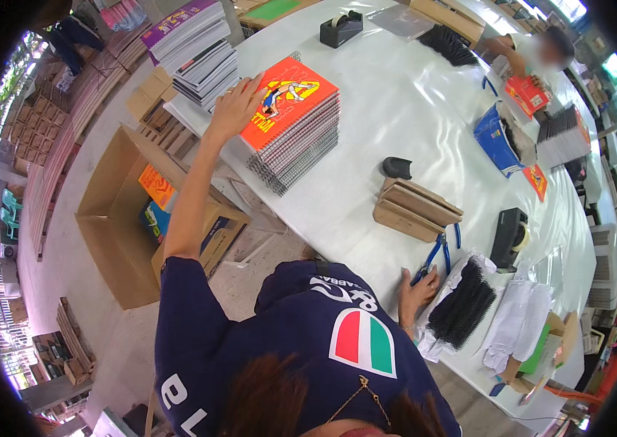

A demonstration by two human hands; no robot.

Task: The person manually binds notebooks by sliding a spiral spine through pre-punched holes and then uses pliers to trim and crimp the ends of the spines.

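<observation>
At the table's left edge stands a tall stack of spiral-bound notebooks with orange-red covers, a yellow patch and a cartoon figure on the top one. My left hand lies on the left side of that top cover, fingers stretched out. Lower down, to the right, my right hand has its fingers round the blue handles of a pair of pliers. The pliers' head points away from me, toward a wooden block. Close beside this hand is a bundle of black spiral binding coils in white wrapping.
Black tape dispensers sit on the white table. Further right are a blue box and another notebook stack. Across the table, a person handles an orange notebook. An opened carton holding notebooks stands left on the floor, near purple-topped books.
</observation>
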